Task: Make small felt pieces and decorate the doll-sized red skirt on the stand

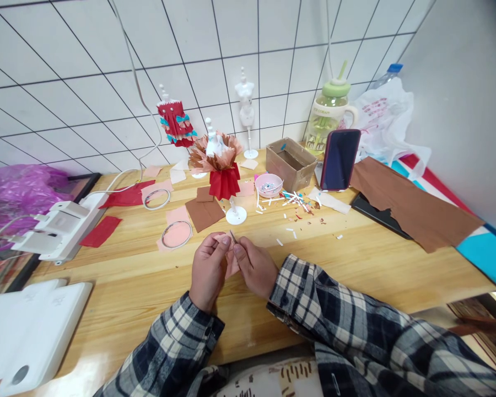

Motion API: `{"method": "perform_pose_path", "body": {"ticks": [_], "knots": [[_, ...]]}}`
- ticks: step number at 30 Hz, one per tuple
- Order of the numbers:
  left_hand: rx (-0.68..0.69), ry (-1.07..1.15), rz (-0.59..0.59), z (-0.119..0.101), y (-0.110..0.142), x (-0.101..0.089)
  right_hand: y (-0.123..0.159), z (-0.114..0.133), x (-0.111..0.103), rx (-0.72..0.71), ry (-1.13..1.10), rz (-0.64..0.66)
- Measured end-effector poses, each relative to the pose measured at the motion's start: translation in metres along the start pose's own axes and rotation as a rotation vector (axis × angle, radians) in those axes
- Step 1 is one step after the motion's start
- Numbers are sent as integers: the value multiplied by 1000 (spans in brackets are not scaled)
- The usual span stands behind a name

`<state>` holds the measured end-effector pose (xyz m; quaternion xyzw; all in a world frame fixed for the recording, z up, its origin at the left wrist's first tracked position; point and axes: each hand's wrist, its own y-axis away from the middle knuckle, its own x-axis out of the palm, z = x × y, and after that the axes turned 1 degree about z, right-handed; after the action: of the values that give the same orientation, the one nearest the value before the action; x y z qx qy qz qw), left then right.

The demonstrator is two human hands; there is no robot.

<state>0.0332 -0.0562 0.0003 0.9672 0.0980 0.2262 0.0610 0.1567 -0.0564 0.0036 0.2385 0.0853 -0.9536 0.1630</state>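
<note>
My left hand (209, 267) is closed on a small piece of pink crepe paper (231, 267) low over the table. My right hand (256, 267) pinches a thin, dark, pointed metal tool (233, 237), its tip at the paper's upper edge; most of the tool is hidden by the fingers. Just beyond my hands stands a small white dress form (236, 215) wearing a red pleated paper skirt (224, 183) and a ruffled pink-and-brown collar (200, 157). To its left lie brown paper squares (204, 215) and a ring (177, 223) on pink paper.
Behind are a dress form in red with blue bows (176, 124) and a bare one (245, 102). A cardboard box (291, 165), pink bowl (268, 186), paper scraps (300, 203), phone (339, 160) and drink bottle (328, 113) stand right. A power strip (76, 229) lies left.
</note>
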Motion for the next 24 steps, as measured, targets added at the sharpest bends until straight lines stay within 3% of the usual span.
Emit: {"method": "perform_pose_path", "body": {"ticks": [11, 17, 24], "knots": [[-4, 11, 4, 1, -1, -3, 0, -1, 3, -20, -76, -22], [-4, -12, -34, -3, 0, -1, 1, 2, 4, 14, -232, 54], [-5, -3, -22, -2, 0, -2, 1, 3, 4, 21, -258, 48]]}}
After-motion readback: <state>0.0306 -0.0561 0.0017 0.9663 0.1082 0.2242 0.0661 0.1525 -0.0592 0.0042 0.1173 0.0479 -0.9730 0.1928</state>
